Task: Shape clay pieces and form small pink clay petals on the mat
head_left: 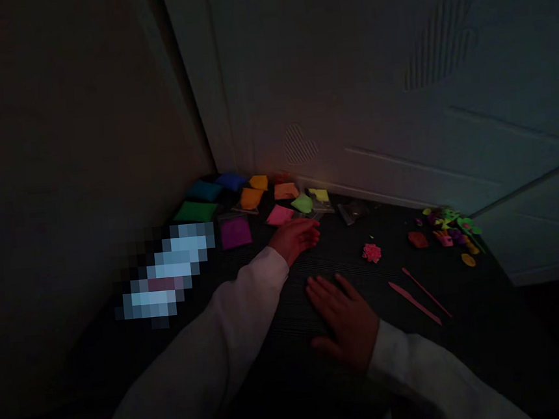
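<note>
My left hand (296, 239) reaches over the dark tabletop, its fingers loosely bent and apart, with nothing visible in them. Its fingertips are close to a pink packet (280, 214) and a light green packet (302, 203); whether they touch the clear plastic there I cannot tell. Palm down, my right hand (344, 321) lies on the table with its fingers spread. To its upper right sits a pink flower (372, 252) with many petals. Two slim pink modelling tools, a knife-shaped one (415, 303) and a thin stick (427, 292), lie right of that hand.
Several coloured packets, such as a purple one (235, 231) and a green one (195, 211), line the back left. A bright blurred-out screen (167, 271) lies at left. Small colourful clay pieces (450, 227) cluster at right beside a reddish-brown lump (417, 240). A pale panel (348, 99) rises behind.
</note>
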A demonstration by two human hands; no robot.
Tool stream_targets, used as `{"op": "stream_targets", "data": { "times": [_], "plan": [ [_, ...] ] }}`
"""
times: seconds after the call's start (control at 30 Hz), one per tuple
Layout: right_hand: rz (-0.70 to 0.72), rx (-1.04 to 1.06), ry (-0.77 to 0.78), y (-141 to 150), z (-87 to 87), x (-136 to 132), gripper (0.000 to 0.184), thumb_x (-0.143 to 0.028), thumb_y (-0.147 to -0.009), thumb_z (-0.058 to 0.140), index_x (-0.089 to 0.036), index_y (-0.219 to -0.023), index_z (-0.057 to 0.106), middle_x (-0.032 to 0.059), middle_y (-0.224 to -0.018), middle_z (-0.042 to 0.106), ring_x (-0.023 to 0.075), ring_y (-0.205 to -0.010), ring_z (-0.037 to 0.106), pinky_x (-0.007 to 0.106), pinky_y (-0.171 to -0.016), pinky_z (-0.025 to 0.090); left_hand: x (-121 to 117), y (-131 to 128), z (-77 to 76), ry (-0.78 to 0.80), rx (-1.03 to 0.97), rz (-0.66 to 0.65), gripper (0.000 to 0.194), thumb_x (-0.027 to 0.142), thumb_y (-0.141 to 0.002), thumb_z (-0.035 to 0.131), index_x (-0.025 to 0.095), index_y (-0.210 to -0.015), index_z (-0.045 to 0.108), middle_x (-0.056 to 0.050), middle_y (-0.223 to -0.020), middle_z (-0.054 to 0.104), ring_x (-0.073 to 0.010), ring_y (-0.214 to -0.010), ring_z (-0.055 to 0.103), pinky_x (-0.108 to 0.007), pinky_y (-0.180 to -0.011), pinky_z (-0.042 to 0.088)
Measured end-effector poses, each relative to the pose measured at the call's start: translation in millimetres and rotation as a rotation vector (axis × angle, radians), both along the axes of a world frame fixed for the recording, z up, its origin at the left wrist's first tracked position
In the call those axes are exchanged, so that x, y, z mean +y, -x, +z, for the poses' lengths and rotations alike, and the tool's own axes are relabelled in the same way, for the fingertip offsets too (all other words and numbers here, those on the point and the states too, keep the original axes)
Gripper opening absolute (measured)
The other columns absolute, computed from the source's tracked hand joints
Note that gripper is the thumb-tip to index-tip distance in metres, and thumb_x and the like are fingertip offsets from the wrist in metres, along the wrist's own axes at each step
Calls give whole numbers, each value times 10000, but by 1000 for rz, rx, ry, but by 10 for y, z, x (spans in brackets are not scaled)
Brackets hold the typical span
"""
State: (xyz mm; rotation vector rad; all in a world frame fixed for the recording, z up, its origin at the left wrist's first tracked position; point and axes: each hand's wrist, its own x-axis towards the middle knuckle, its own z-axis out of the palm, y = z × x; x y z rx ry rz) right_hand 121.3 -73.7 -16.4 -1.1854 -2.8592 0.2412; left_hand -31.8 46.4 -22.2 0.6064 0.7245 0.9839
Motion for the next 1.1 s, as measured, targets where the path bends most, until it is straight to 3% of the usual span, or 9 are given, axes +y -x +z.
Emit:
{"op": "stream_targets", "data": {
  "times": [0.07, 0.1, 0.2, 0.37, 0.53, 0.67, 0.83, 1.0, 1.1],
  "plan": [
    [-156, 11, -50, 17, 1, -16, 662, -494, -790, 299, -88, -1300, 186, 121, -1348, 252, 236, -1250, 187, 481, -1009, 126, -2, 2, 2, 0, 2, 2, 135, 217, -667, 564, 112, -748, 591, -31, -613, 593, -94, -554, 553, -216, -553, 426],
    [-156, 16, -48, 24, 2, -27, 680, -507, -780, 311, -81, -1297, 195, 129, -1348, 250, 245, -1250, 183, 484, -1008, 130, -2, 2, 1, -2, 1, 4, 138, 218, -669, 562, 114, -755, 590, -30, -615, 593, -94, -557, 554, -215, -555, 426],
    [81, 24, 29, 23, -5, -42, 720, -529, -756, 334, -108, -1311, 149, 88, -1365, 214, 219, -1250, 190, 438, -1018, 173, 2, 5, -12, -4, -1, 12, 147, 210, -671, 558, 120, -785, 580, -26, -618, 595, -94, -555, 555, -218, -555, 428],
    [-88, -14, -53, -10, -61, 9, 675, -493, -778, 332, -83, -1297, 197, 133, -1349, 243, 246, -1250, 185, 478, -1005, 180, 16, 11, -41, -14, -18, 10, 154, 212, -660, 569, 109, -774, 581, -34, -610, 593, -99, -545, 555, -224, -546, 428],
    [191, -9, 26, 30, -104, -63, 656, -490, -782, 330, -150, -1313, 149, 64, -1374, 192, 177, -1261, 161, 366, -1018, 228, 7, 14, -49, -15, -25, 5, 159, 221, -657, 577, 105, -765, 585, -37, -616, 592, -97, -545, 551, -221, -545, 426],
    [-96, -13, -44, 19, -63, -46, 668, -491, -783, 319, -72, -1292, 211, 144, -1356, 219, 243, -1255, 166, 458, -1010, 188, 10, 7, -52, -19, -27, 1, 159, 223, -657, 576, 103, -761, 587, -36, -611, 587, -96, -540, 549, -220, -543, 428],
    [150, 65, 10, 124, -63, -176, 759, -565, -734, 345, -112, -1311, 151, 67, -1368, 215, 199, -1258, 167, 388, -1030, 192, 17, 5, -47, -8, -19, 28, 149, 203, -652, 574, 109, -769, 580, -31, -627, 586, -91, -531, 546, -217, -531, 428],
    [-172, -4, -34, 82, -25, -14, 651, -496, -795, 284, -86, -1295, 207, 130, -1354, 235, 233, -1253, 177, 467, -1012, 152, 9, 4, -48, -21, -6, 41, 152, 200, -646, 575, 110, -769, 583, -29, -631, 584, -87, -518, 541, -216, -523, 428],
    [-101, -17, 22, 96, 9, -67, 695, -538, -769, 302, -124, -1310, 161, 90, -1370, 206, 220, -1261, 152, 455, -1023, 123, 2, 4, -48, -38, 12, 53, 159, 206, -641, 576, 110, -767, 579, -30, -627, 582, -85, -520, 539, -210, -516, 423]
  ]
}}
